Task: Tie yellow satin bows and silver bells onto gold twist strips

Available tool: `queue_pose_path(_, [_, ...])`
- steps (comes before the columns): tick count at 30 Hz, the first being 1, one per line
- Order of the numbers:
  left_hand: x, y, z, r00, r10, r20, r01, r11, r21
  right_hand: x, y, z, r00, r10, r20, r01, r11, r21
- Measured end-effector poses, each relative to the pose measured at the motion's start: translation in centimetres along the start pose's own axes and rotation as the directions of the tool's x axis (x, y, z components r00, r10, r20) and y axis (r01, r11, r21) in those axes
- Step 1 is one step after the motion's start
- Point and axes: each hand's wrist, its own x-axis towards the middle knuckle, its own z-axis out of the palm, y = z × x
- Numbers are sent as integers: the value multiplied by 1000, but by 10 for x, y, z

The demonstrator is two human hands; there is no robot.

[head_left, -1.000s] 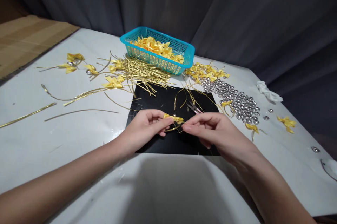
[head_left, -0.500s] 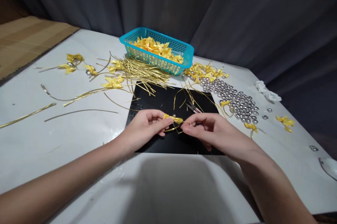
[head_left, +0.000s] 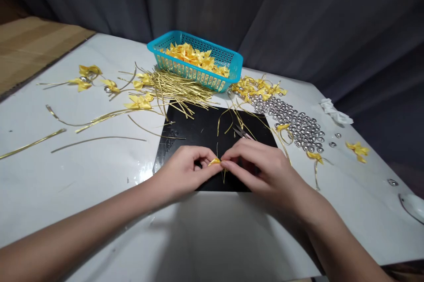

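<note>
Over a black mat point(head_left: 195, 127), my left hand point(head_left: 187, 169) pinches a yellow ribbon bow point(head_left: 214, 161) between thumb and fingers. My right hand point(head_left: 256, 162) meets it from the right, its thumb and fingertips closed at the bow's right end; fingers hide most of the bow. Thin gold cord ends point(head_left: 224, 177) stick out below and above the fingertips. Just behind my right hand lie small scissors point(head_left: 243, 133), their handles partly covered by the hand.
A turquoise basket point(head_left: 236, 70) of yellow bows stands at the back. Before it lies a pile of gold cords point(head_left: 179, 87). Silver oval beads point(head_left: 303, 127) spread to the right, beside finished-looking bows point(head_left: 258, 87). Loose bows point(head_left: 139, 101) and cords lie left. A crumpled white piece point(head_left: 336, 112) sits far right.
My right hand has come left against my left hand, both now touching at the bow. The bow is turned and more hidden by fingers. The view has shifted slightly.
</note>
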Motion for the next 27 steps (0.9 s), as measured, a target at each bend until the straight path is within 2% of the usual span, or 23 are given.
queue_pose_path(5, [0, 0, -1, 999, 27, 37, -30, 996, 81, 4, 0, 3, 994, 111, 22, -113, 989, 100])
queue_pose_path(12, [1, -1, -1, 996, 22, 88, -29, 997, 77, 3, -1, 1, 996, 45, 80, -55, 991, 121])
queue_pose_path(15, [1, -2, -2, 994, 36, 107, -47, 994, 97, 4, -3, 2, 982, 159, 104, -177, 964, 200])
queue_pose_path(17, [1, -1, -2, 993, 40, 115, -52, 993, 109, 6, -4, 3, 941, 295, 165, -334, 885, 323])
queue_pose_path(19, [1, 0, -2, 991, 44, 126, -59, 991, 120, 9, -4, 4, 866, 419, 274, -500, 736, 455])
queue_pose_path(21, [1, 1, -2, 990, 49, 133, -67, 989, 133, 11, -4, 5, 778, 491, 392, -627, 564, 538])
queue_pose_path(23, [1, 1, -2, 990, 49, 129, -66, 989, 131, 12, -2, 6, 710, 521, 474, -697, 422, 580])
queue_pose_path(27, [1, 2, -2, 992, 13, 122, -20, 998, 52, 14, 0, 7, 649, 532, 544, -725, 216, 654])
